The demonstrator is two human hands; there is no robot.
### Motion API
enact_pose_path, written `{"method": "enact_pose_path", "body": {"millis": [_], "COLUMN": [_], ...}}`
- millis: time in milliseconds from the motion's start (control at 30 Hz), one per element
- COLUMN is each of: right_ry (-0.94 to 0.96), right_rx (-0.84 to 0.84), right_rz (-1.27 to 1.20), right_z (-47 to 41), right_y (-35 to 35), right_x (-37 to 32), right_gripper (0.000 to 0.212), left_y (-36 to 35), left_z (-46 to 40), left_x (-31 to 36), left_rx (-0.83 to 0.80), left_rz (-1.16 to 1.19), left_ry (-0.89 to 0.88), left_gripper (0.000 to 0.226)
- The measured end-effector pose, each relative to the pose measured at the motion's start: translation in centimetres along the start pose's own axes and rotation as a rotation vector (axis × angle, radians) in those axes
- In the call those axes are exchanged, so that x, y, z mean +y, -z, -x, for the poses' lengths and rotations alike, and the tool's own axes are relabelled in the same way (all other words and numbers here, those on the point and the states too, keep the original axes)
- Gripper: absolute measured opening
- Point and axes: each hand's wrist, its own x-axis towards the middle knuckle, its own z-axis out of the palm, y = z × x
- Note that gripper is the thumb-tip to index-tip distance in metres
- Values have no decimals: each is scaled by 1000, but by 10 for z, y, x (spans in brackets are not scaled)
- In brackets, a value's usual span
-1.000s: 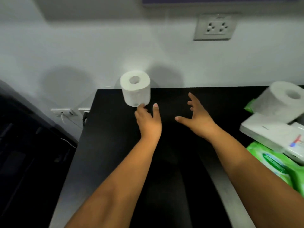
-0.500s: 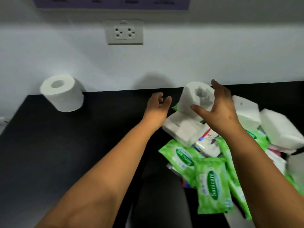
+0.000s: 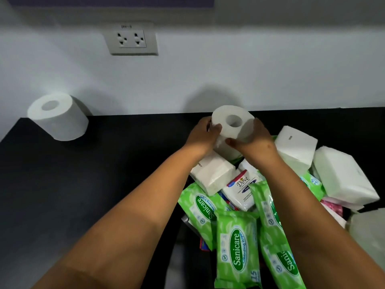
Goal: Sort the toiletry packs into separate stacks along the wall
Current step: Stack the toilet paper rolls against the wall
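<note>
Black matte desk (image 3: 104, 184) runs along a white wall (image 3: 250, 69), double socket (image 3: 132, 39) above it. Heap of packs on the desk's right half: three white soft-block tissue packs (image 3: 341, 174), glossy green Sanicare wipes pouches (image 3: 237, 251) spilling toward the near edge, one white Dove pack (image 3: 241, 190) between them. A lone toilet roll (image 3: 57, 116), white, cylindrical, hollow core up, stands at the far-left corner against the wall.

Both grips on a second toilet roll (image 3: 231, 130), at the far edge mid-right, tilted, core facing the camera, sitting on top of the heap's back end. Left hand (image 3: 205, 135) curls around its left side, thumb across the front face. Right hand (image 3: 255, 138) cups the right side, thumb pressed low on the front. Fingers of both half-closed, wrapped to the roll's curve.

Half a second ago both hands were spread and short of this roll, only the right one near it; now they clamp it. Camera swung right since a second ago.
</note>
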Motion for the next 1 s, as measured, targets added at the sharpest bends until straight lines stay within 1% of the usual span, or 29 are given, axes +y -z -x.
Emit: {"method": "enact_pose_path", "body": {"millis": [200, 300, 433, 533, 633, 700, 833, 933, 1000], "right_ry": [61, 113, 174, 207, 185, 164, 186, 210, 232], "right_rx": [64, 86, 56, 22, -71, -135, -200, -222, -213], "right_rz": [-57, -105, -145, -150, -162, -176, -199, -185, -182], "right_z": [1, 3, 3, 3, 4, 8, 18, 23, 23], "right_y": [-7, -12, -33, -63, -101, -129, -182, -216, -232], "right_x": [-18, -44, -84, -111, -134, -150, -175, -188, -197], "right_gripper": [84, 89, 100, 97, 105, 106, 100, 97, 96], "left_y": [18, 39, 83, 121, 155, 179, 222, 248, 263], "left_z": [1, 1, 4, 8, 13, 16, 16, 16, 14], "left_x": [7, 9, 5, -10, -33, -53, -90, -113, -124], "left_rx": [56, 110, 174, 208, 268, 324, 415, 430, 412], "left_rz": [74, 99, 131, 148, 136, 117, 90, 63, 16], "left_ry": [-91, -150, -171, -157, -135, -99, -33, -52, -93], "left_gripper": [33, 34, 36, 39, 38, 38, 37, 37, 36]}}
